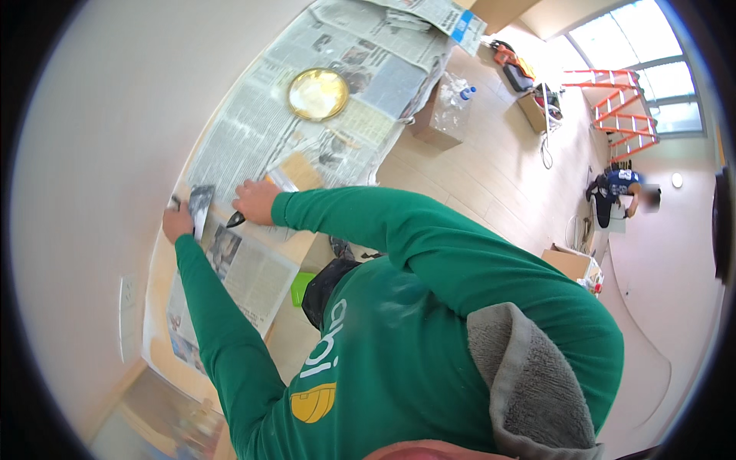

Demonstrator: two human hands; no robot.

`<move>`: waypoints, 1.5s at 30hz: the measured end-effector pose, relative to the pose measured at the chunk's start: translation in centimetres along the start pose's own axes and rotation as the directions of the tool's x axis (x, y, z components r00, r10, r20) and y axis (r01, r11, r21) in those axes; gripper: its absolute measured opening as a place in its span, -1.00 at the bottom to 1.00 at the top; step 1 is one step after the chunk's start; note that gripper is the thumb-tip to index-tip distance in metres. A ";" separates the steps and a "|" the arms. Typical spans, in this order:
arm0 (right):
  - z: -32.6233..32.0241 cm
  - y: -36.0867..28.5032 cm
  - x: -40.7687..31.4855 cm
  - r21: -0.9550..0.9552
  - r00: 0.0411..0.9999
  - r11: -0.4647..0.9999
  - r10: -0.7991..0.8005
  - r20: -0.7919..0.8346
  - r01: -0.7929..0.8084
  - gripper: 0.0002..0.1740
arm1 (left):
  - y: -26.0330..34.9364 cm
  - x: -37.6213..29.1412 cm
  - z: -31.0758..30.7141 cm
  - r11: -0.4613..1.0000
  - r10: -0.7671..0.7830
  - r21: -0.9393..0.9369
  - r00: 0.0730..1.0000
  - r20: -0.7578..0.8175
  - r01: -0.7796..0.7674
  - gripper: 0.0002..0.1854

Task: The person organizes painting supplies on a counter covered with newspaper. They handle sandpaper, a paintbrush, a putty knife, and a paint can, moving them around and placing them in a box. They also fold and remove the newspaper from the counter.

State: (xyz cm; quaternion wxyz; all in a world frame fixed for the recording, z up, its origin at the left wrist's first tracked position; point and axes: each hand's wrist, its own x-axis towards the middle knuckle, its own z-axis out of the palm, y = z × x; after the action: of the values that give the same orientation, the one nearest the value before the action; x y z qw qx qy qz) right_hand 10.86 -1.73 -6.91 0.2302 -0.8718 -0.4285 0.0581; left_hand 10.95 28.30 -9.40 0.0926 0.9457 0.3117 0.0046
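Note:
My left hand [179, 222] grips a broad scraper; its metal blade [201, 206] carries white smears and stands tilted over the work surface, close to the wall. Closed around a black handle, my right hand [256, 201] holds what looks like a wide flat brush [302, 169], with a pale band below its tan end. Both hands are over newspaper sheets [247, 132] spread along a tan wooden surface [302, 233]. Beyond my right hand rests a round gold-rimmed tin or lid [318, 95], whitish inside.
A pale wall [98, 144] with an outlet plate [126, 319] borders my left side. A white-spattered cardboard box [440, 115] stands on the tiled floor [460, 190]. Farther off are an orange stepladder [627, 118], a tool-filled box [537, 109] and a crouching person [618, 187].

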 end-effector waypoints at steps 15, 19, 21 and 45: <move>-10.4 5.4 3.2 0.723 0.932 0.687 0.215 -0.294 0.070 -0.62 | 11.4 -15.6 -10.1 0.444 -0.215 -0.887 0.976 0.029 0.124 -0.57; -11.7 4.8 4.9 0.829 0.945 0.510 0.086 -0.316 0.231 -0.67 | 20.6 -21.4 -10.0 0.653 -0.073 -0.757 0.997 -0.034 0.022 -0.47; -14.2 2.0 4.8 0.910 0.958 0.349 0.089 -0.271 0.225 -0.71 | 22.1 -22.7 -7.4 0.647 -0.006 -0.762 0.999 -0.041 -0.028 -0.43; -49.2 58.0 -20.7 0.026 0.439 0.665 0.521 -0.732 -0.747 -0.64 | 32.7 -17.7 -1.4 0.811 -0.060 -0.557 0.973 0.222 0.177 -0.41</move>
State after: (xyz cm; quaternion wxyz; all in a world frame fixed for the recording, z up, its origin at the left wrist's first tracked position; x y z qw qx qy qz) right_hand 54.39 -65.63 8.57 0.1952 -0.9467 0.0499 -0.2514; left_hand 15.83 -7.72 -1.29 0.4027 0.8483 0.3437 -0.0001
